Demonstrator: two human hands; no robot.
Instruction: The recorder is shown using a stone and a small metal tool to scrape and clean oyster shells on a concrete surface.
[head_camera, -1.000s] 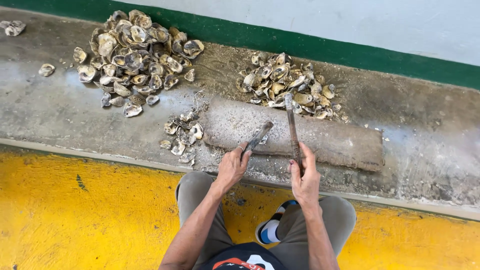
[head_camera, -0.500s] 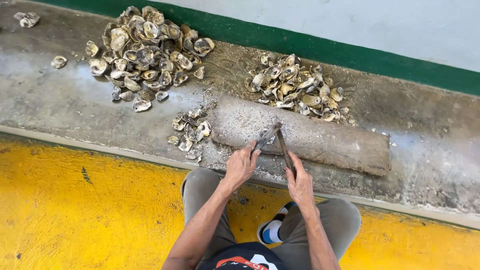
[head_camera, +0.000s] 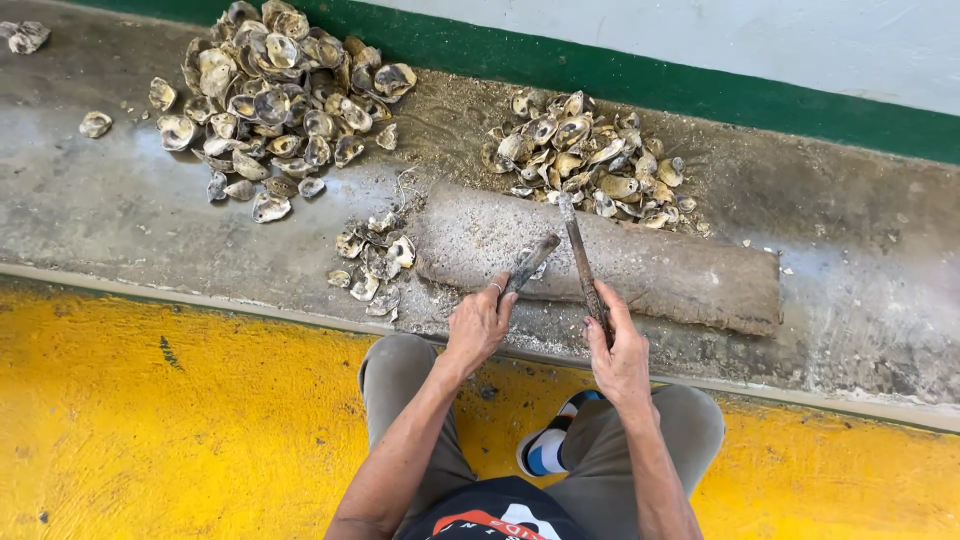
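Note:
A grey wooden log (head_camera: 650, 265) lies across a concrete ledge in front of me. My left hand (head_camera: 478, 325) presses a long dark oyster shell (head_camera: 530, 262) onto the log's near side. My right hand (head_camera: 620, 355) grips a rusty metal bar (head_camera: 580, 255) by its lower end, with the bar raised and its tip pointing away over the log. The two hands are a short way apart, and the bar's tip is beyond the shell.
A big heap of oyster shells (head_camera: 270, 100) lies at the far left and a smaller heap (head_camera: 585, 155) behind the log. A few shells (head_camera: 370, 260) sit by the log's left end. A yellow floor (head_camera: 150, 420) runs below the ledge edge; a green-striped wall (head_camera: 700, 90) stands behind.
The metal bar came down toward the shell half a second ago and now stands raised again. My left hand has kept the shell on the log. The view shifted slightly.

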